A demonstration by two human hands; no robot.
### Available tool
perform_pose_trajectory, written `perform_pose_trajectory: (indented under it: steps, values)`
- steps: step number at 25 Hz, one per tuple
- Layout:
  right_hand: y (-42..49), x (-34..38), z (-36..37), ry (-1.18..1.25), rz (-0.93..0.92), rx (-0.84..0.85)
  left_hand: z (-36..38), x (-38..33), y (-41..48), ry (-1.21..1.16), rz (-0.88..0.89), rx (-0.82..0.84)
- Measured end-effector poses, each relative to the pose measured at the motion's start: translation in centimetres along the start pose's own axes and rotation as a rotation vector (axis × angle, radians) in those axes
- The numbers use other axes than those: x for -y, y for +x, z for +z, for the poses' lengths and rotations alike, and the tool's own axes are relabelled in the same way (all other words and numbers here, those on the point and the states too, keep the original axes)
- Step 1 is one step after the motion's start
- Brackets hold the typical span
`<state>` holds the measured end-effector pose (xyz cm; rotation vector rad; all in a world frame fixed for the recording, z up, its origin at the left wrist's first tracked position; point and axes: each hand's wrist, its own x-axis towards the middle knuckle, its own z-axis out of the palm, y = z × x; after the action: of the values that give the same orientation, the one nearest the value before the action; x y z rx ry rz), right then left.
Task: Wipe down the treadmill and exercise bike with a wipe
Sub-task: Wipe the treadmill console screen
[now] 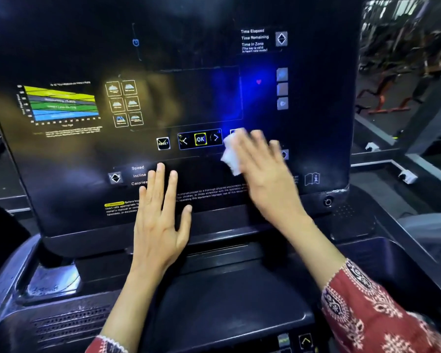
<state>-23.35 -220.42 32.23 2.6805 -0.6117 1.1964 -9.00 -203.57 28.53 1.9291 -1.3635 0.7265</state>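
One treadmill console [201,98] is seen, dark and glossy, filling most of the view. Two hands are counted, both on its lower half. One white wipe [231,154] is present: it is crumpled and pressed against the panel under the right hand [268,174], just right of the key row and partly covering one key there. The right hand's fingers are laid out fairly straight over the wipe, not curled round it; the hand is motion-blurred, so the thumb cannot be made out. The left hand [160,220] is laid flat on the panel below the key row, fingers straight and spread, nothing held, its fingertips touching the Speed / Incline / Calories labels (three lines). One RESET key [163,143] is seen left of one OK key [200,139], which is flanked by two arrow keys, one left [184,140] and one right [216,137]. Six program icons [132,103] are laid out in two columns of three. One chart [61,103] with four colour bands is printed at far left. Three diamond keys are counted: top right [281,38], lower left [115,177], and one [285,154] half hidden behind the right hand. Three small square keys [282,88] are stacked at the right edge, with one red heart mark [258,82] beside them. One book-and-info symbol [312,178] is seen at lower right. Two red patterned sleeves are visible, right [372,309] and left [107,345].
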Motion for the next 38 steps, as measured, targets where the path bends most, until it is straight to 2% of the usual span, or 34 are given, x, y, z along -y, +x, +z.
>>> perform_pose_trajectory:
  steps: [1,2,3,6,7,8,9,12,13,14,17,18,19,22,23,24,27,28,29,32,33,34,36,38]
  values:
    - [-1.0,-0.4,-0.2,0.027,0.136,-0.043,0.0,0.0,0.1,0.002,0.000,-0.004]
    - [-2.1,0.0,-0.1,0.053,0.175,-0.046,0.0,0.0,0.1,0.004,0.000,-0.008]
    - [-2.9,1.1,0.3,0.084,0.106,-0.021,0.1,0.0,0.2,0.008,0.001,-0.011]
    - [-1.4,3.3,1.1,0.070,-0.327,0.117,0.2,0.1,0.9,0.012,0.000,-0.020]
    - [0.3,3.1,1.0,0.024,-0.366,0.100,0.2,0.2,1.2,0.016,0.002,-0.027]
    - [1.8,2.6,0.9,-0.014,-0.322,0.050,0.1,0.2,1.6,0.020,0.007,-0.035]
    - [3.0,1.9,0.7,-0.029,-0.202,-0.018,0.1,0.2,1.9,0.023,0.015,-0.042]
    - [3.8,1.0,-0.1,0.061,0.236,-0.169,-0.4,0.8,2.9,0.041,0.017,-0.070]
    - [3.4,2.1,0.2,0.093,0.250,-0.168,-0.7,1.2,3.2,0.045,0.003,-0.081]
    - [2.8,3.9,0.8,0.111,0.156,-0.140,-0.9,1.7,3.6,0.048,-0.009,-0.091]
    - [3.1,7.6,2.0,0.064,-0.323,0.048,-1.9,3.4,4.4,0.088,-0.004,-0.112]
    - [4.6,7.2,1.9,0.018,-0.377,0.031,-2.1,3.9,4.6,0.097,-0.001,-0.117]
    - [6.3,6.6,2.0,-0.025,-0.334,-0.018,-2.5,4.4,4.8,0.102,-0.008,-0.124]
    - [9.8,5.5,1.3,-0.001,0.113,-0.185,-3.9,6.0,5.9,0.090,-0.050,-0.156]
    - [9.9,6.5,1.6,0.020,0.183,-0.207,-4.3,6.5,6.3,0.089,-0.058,-0.168]
    - [9.7,8.4,2.2,0.033,0.147,-0.197,-4.7,7.1,6.8,0.096,-0.054,-0.173]
    - [10.1,12.8,3.2,0.028,-0.271,-0.028,-5.4,8.1,8.2,0.115,-0.001,-0.162]
    - [11.7,12.3,2.9,-0.011,-0.324,-0.037,-5.6,8.3,8.8,0.113,0.008,-0.160]
    - [13.5,11.3,2.5,-0.057,-0.285,-0.084,-5.8,8.3,9.3,0.108,0.010,-0.161]
    - [16.1,8.0,1.3,-0.116,0.129,-0.262,-6.2,8.3,10.7,0.104,0.037,-0.162]
    - [15.9,8.0,1.3,-0.102,0.209,-0.296,-6.2,8.3,11.1,0.109,0.050,-0.161]
    - [15.5,8.9,1.7,-0.057,0.202,-0.287,-6.2,8.3,11.4,0.114,0.061,-0.159]
    - [14.9,11.8,2.4,0.035,-0.038,-0.160,-6.1,8.2,12.2,0.115,0.074,-0.157]
    - [16.5,12.1,2.1,0.002,-0.218,-0.082,-6.1,8.0,12.9,0.110,0.077,-0.159]
